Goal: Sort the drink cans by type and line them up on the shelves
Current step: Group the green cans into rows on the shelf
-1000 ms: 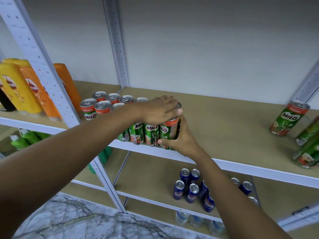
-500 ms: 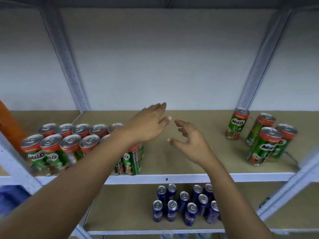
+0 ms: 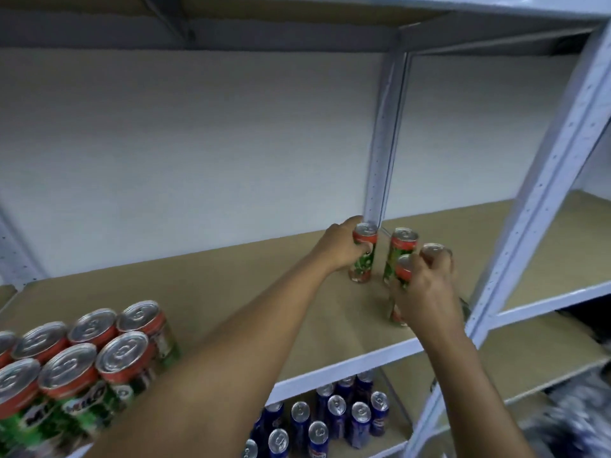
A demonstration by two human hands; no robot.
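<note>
both hands' grip: left hand [image 3: 342, 247] round one milo can [image 3: 363, 256], right hand [image 3: 425, 289] round another [image 3: 401, 276]

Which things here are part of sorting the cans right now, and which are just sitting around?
In the job:
- green can gripped by the left hand
- green can gripped by the right hand
- two loose green cans beside them
- lined-up green cans at the shelf's left end

Sitting around:
- blue cans on the lower shelf
- shelf post

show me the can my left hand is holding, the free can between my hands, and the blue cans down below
Left-hand can [image 3: 365, 233], head view, red top band.
Free can [image 3: 402, 242], head view, red top band.
Blue cans [image 3: 360, 425], head view, one can's side.
</note>
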